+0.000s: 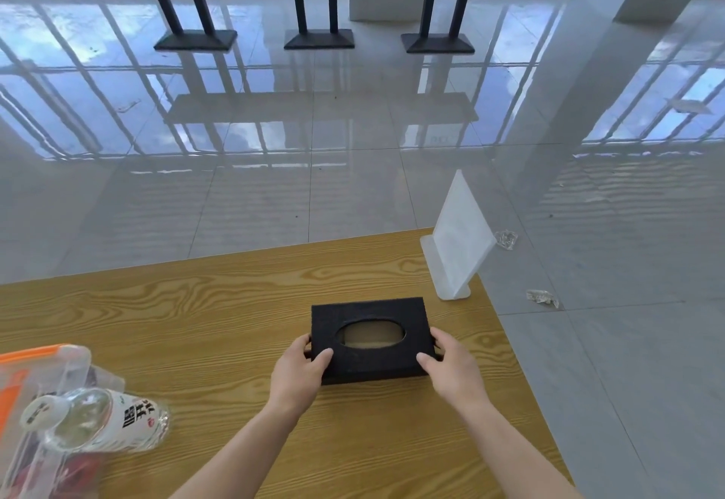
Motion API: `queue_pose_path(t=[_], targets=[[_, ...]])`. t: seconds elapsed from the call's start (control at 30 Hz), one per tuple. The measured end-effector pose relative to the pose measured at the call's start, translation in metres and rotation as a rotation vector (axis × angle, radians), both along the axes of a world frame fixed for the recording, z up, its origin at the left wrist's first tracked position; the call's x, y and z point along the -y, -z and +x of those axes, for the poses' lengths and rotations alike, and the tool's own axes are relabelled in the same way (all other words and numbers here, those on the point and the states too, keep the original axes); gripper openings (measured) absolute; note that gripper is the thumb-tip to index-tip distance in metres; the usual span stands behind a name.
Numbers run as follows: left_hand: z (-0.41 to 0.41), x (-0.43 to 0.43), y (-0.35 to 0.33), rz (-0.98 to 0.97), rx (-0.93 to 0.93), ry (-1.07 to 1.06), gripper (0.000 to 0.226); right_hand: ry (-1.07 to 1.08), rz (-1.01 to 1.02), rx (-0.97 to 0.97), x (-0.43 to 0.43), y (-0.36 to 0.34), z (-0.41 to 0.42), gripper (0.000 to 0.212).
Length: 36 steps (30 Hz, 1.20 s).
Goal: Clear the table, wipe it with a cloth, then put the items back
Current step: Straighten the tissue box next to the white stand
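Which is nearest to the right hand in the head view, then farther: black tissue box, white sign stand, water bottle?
From the right hand:
1. Black tissue box, gripped at its right end.
2. White sign stand, beyond, at the table's far right corner.
3. Water bottle, far left.

plastic container (37, 365) cut off at left edge, bottle label (135, 414) unreadable
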<state>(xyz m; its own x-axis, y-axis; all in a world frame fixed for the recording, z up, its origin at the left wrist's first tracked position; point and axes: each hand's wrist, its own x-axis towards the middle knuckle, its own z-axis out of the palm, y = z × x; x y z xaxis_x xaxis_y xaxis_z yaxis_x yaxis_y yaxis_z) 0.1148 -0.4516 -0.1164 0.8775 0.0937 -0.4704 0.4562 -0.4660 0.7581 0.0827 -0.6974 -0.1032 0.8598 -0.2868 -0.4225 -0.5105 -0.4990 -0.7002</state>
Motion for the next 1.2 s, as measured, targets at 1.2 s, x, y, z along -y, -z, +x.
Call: queue_pose_path(t=[1.2], targets=[[0.029,0.017,0.0,-0.063,0.013,-0.001,0.061,-0.035,-0.086,0.039,0.017,0.009,0.048,0.045]])
